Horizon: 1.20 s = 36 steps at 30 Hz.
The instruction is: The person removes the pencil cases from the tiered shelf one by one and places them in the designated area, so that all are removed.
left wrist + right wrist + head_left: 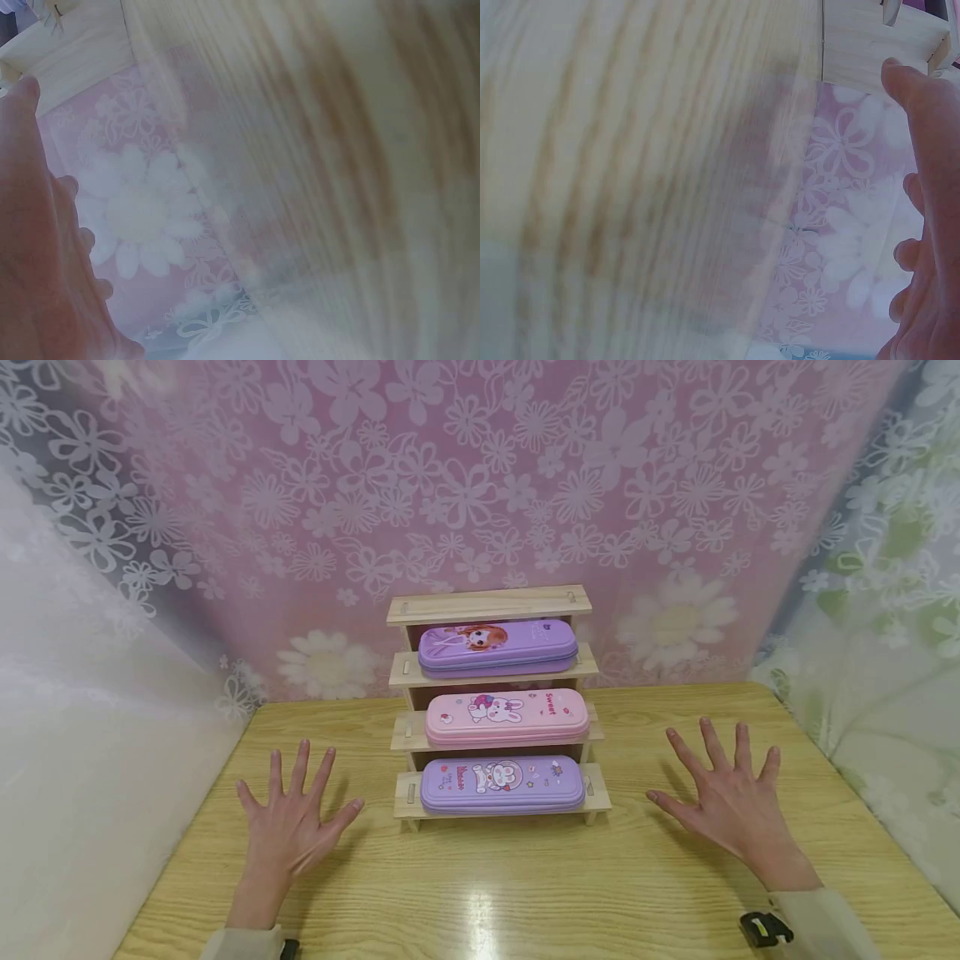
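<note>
Wood-grain table (pixel 540 860), pink floral curtain (pixel 480 493)

It looks like a screened-off table nook, with flowered hangings (pixel 480 485) around a wood-grain table (pixel 570 877).

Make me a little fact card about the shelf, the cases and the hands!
Shelf: wooden, stepped, on the table
Top case: purple, cartoon girl
Middle case: pink, bunny, word "Sweet"
Bottom case: light purple, another bunny
Left hand: left of the shelf, spread, holding nothing
Right hand: right of the shelf, spread, holding nothing
Behind: pink flowery backdrop
</note>
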Each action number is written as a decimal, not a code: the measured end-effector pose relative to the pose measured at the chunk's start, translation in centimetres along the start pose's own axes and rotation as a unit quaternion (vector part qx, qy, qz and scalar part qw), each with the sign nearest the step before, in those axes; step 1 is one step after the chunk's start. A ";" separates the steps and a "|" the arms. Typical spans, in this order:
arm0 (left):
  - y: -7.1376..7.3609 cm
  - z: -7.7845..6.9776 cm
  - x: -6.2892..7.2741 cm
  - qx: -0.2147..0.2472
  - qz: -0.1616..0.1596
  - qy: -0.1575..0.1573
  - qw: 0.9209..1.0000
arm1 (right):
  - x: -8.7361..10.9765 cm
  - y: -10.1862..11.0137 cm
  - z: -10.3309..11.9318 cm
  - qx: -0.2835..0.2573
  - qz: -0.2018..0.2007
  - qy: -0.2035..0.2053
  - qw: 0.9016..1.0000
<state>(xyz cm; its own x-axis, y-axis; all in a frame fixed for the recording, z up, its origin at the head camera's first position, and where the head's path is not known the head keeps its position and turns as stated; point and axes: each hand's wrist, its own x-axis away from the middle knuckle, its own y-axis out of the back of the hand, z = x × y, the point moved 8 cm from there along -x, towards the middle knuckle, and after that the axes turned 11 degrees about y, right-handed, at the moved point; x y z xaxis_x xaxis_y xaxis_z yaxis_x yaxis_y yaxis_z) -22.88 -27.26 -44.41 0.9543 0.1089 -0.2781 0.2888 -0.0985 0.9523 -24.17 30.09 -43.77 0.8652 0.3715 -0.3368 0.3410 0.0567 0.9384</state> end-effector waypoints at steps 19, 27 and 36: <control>-0.2 -1.1 -0.6 0.077 0.018 -0.012 0.997 | -0.2 0.2 1.6 -0.061 -0.029 0.026 0.997; 0.8 -3.7 -1.5 0.248 0.026 -0.033 0.968 | -1.3 1.6 4.3 -0.178 -0.096 0.071 0.977; 0.9 -6.6 -3.5 0.385 0.046 -0.025 0.921 | -2.2 2.1 7.9 -0.241 -0.135 0.112 0.954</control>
<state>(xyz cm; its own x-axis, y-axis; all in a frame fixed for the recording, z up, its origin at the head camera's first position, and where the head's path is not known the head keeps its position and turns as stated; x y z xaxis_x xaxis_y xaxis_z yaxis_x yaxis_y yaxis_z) -26.44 -21.20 -41.72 0.9741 0.0213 -0.2249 0.1569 -0.7803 0.6054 -22.45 22.06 -41.72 0.6509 0.4691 -0.5968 0.2839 0.5787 0.7645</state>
